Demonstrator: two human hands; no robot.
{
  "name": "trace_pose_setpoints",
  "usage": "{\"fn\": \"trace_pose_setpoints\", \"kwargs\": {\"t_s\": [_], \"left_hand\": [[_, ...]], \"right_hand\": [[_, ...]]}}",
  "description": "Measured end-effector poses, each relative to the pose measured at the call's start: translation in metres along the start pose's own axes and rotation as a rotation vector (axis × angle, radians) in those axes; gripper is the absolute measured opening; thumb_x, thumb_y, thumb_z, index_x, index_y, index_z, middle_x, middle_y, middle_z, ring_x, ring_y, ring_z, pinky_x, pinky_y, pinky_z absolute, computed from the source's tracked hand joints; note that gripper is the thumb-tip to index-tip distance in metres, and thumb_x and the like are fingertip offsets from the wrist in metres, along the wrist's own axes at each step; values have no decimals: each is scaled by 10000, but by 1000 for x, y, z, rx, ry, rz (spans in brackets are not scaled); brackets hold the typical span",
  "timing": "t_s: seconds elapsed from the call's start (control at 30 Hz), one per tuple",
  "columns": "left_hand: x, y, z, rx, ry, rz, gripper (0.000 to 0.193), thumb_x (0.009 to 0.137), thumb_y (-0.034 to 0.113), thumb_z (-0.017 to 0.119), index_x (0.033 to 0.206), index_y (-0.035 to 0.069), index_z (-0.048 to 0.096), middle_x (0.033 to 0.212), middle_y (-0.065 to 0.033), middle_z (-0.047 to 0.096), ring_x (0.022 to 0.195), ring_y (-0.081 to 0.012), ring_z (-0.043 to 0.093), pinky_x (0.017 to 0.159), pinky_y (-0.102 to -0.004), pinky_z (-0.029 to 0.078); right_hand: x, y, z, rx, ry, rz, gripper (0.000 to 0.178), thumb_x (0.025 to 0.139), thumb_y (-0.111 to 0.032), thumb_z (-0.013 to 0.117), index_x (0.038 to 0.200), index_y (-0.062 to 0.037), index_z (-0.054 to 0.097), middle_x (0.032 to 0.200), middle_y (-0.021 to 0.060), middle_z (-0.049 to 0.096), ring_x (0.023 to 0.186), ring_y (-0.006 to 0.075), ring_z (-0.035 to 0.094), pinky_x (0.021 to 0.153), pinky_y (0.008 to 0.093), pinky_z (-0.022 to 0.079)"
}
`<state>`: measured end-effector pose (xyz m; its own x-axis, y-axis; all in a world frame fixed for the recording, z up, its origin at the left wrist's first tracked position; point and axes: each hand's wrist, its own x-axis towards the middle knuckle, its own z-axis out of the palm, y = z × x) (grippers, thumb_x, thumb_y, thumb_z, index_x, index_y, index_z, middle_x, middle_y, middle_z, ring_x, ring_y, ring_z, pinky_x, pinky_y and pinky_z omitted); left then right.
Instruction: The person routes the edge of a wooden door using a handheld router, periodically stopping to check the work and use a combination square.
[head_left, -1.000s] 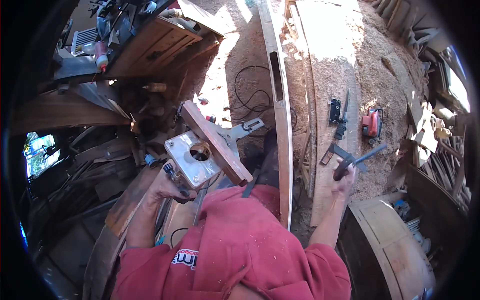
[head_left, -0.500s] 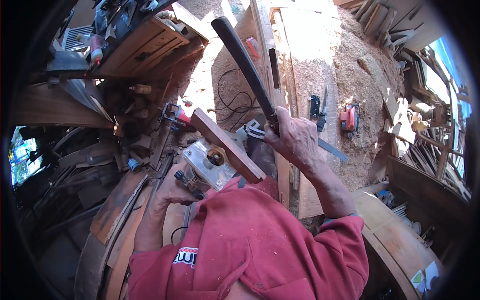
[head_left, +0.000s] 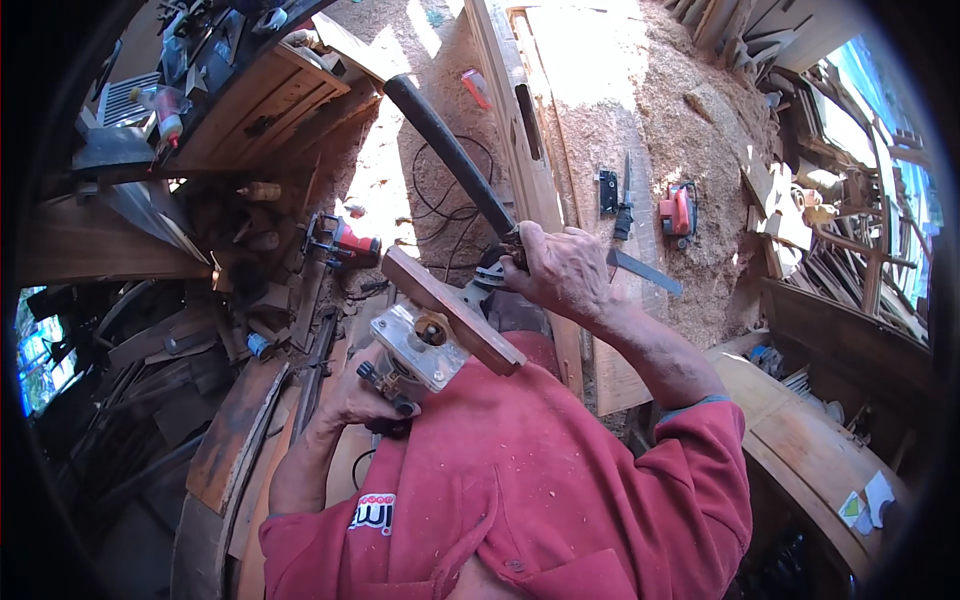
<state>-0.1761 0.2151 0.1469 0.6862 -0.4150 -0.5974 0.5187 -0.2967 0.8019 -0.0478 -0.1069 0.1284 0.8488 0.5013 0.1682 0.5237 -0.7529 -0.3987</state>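
Note:
My left hand [head_left: 360, 398] grips a router [head_left: 418, 340] from below, at the lower left of my chest. The router's metal base plate faces up, its round opening showing. A wooden strip [head_left: 450, 308] lies across one side of the plate as a fence. Wrapped close to the metal end of a hammer [head_left: 450, 150], my right hand [head_left: 562, 268] leaves its long black handle pointing forward and left. The hammer's metal part [head_left: 484, 283] sits just beyond the wooden strip; whether they touch is unclear.
A long timber [head_left: 520, 130] with a slot runs forward beside my right hand. Right of it lie a chisel-like tool [head_left: 624, 215], a metal blade [head_left: 645, 271] and a red power tool [head_left: 678, 215]. Another red power tool [head_left: 345, 240] rests at left. Cables and sawdust cover the ground.
The black handle has come lower and nearer to me as my right hand shifts slightly. The router remains in my left hand. The whole view has shifted a little.

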Motion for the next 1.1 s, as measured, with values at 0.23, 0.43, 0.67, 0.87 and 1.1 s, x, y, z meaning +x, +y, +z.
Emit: {"fn": "trace_pose_setpoints", "kwargs": {"t_s": [0.23,0.43,0.67,0.87,1.1], "left_hand": [[-33,-68,-19,-339,-104,-139,1135,488,326,981,1419,14,410,1336,-101,548,1231,-227,513,1088,-364,387],[-26,-62,-38,-394,-147,-230,1111,441,309,995,1375,10,473,1313,-86,573,1202,-212,540,1046,-366,433],[-21,-28,-51,-589,-133,23,1004,503,217,988,1344,-6,486,1087,-145,687,983,-257,692,885,-402,567],[-5,-6,-62,-524,-82,125,949,535,310,980,1294,-10,509,1026,-141,691,939,-250,693,842,-400,570],[-42,-51,-68,-312,233,93,750,633,282,921,1227,-24,582,1078,-69,666,940,-168,626,760,-289,516]], "right_hand": [[-19,-2,7,186,97,-214,242,709,-184,725,833,-103,534,550,16,559,513,218,601,525,359,445],[-18,5,8,212,50,-191,259,722,-191,726,887,-93,553,582,21,568,543,212,608,554,344,447],[-32,-1,-27,744,-99,609,405,806,-205,673,1120,18,546,837,147,655,736,222,658,704,338,507],[-41,-9,-40,634,-33,626,834,794,-173,627,1519,-20,245,813,115,639,717,195,614,705,358,491],[-143,112,45,465,449,974,716,859,-156,622,1474,18,301,1248,240,552,1109,270,588,960,366,452]]}}
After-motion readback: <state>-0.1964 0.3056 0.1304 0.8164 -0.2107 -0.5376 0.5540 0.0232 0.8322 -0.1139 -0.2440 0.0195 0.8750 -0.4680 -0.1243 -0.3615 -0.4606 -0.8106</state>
